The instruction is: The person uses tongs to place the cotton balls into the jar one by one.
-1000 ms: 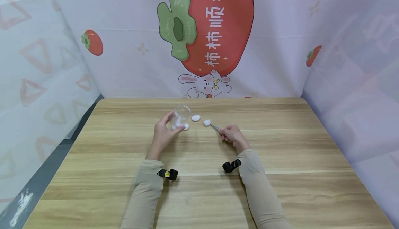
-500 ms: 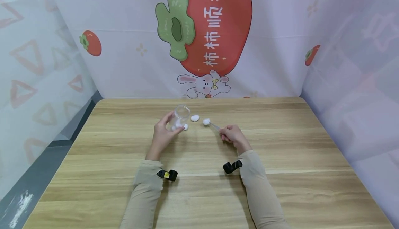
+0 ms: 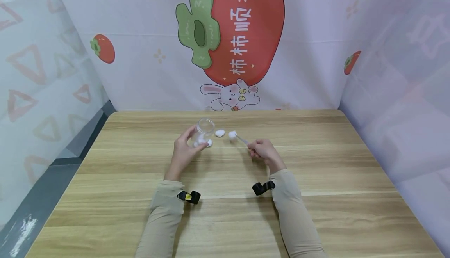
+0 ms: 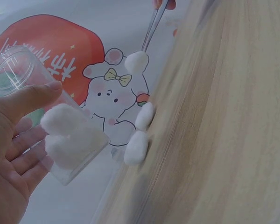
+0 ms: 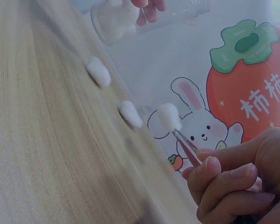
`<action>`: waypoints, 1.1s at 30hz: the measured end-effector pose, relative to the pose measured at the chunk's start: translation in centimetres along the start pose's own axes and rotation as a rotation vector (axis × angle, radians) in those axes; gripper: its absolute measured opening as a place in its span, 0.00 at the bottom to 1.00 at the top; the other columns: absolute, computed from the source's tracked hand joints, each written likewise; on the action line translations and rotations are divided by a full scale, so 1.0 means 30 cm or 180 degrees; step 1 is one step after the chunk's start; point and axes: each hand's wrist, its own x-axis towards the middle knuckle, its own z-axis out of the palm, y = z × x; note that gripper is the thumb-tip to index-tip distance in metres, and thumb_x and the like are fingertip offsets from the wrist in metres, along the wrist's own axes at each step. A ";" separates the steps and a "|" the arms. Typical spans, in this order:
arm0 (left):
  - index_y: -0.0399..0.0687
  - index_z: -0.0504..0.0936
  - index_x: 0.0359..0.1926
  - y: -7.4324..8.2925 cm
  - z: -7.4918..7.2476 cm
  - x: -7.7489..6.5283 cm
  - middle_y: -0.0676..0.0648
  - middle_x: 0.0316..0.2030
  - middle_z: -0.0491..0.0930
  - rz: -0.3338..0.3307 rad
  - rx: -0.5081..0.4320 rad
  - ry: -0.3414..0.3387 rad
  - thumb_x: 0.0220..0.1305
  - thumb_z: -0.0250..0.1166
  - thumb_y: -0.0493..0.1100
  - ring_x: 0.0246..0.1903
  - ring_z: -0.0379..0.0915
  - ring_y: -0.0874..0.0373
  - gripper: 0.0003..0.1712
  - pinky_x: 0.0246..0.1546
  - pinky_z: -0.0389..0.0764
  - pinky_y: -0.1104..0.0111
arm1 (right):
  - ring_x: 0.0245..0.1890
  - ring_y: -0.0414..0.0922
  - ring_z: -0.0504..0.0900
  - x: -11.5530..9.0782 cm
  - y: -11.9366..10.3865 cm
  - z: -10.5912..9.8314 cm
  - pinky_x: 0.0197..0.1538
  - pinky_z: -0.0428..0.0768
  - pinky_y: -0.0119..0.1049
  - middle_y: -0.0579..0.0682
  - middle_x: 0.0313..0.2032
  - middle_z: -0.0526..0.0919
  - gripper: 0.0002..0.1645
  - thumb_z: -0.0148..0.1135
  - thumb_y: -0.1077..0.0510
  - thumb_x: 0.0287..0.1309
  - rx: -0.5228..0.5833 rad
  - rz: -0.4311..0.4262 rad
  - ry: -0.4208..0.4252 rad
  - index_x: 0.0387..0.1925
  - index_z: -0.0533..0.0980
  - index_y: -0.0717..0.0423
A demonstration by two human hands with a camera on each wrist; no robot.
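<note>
My left hand (image 3: 184, 148) grips a clear, open-mouthed jar (image 3: 206, 127), with the thumb on one side and the fingers round the other. Several white cotton balls (image 4: 70, 135) sit in its lower part. In the left wrist view the jar leans; whether its base touches the table I cannot tell. My right hand (image 3: 263, 150) pinches metal tweezers (image 5: 190, 150), whose tips hold one cotton ball (image 5: 168, 117) off the table, right of the jar. Two loose cotton balls lie on the wood: one (image 3: 220, 133) between jar and tweezers, another (image 3: 210, 143) close beside the jar.
The wooden table (image 3: 225, 219) reaches back to a white printed cloth (image 3: 140, 74) with persimmon and rabbit pictures. Similar cloth hangs at both sides. A black wrist camera (image 3: 190, 197) is strapped to the left forearm, another (image 3: 263, 188) to the right.
The right hand has lifted the tweezers and their cotton ball slightly. The left hand and jar stay where they were. The head view has shifted a little.
</note>
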 end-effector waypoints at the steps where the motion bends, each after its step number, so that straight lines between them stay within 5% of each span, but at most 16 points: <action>1: 0.36 0.72 0.61 0.000 0.000 0.000 0.35 0.58 0.77 0.0004 0.0005 -0.0002 0.46 0.77 0.37 0.59 0.74 0.41 0.40 0.70 0.67 0.50 | 0.13 0.33 0.64 -0.002 -0.002 0.000 0.19 0.63 0.23 0.40 0.12 0.72 0.14 0.54 0.60 0.66 -0.0005 -0.0005 -0.0001 0.40 0.74 0.71; 33: 0.37 0.73 0.61 0.005 0.004 -0.004 0.36 0.57 0.78 0.0092 -0.0002 -0.0013 0.44 0.77 0.37 0.59 0.74 0.41 0.40 0.69 0.68 0.49 | 0.12 0.32 0.61 -0.076 -0.077 -0.026 0.17 0.59 0.22 0.40 0.14 0.71 0.10 0.53 0.60 0.67 0.0015 -0.0378 -0.0052 0.32 0.72 0.63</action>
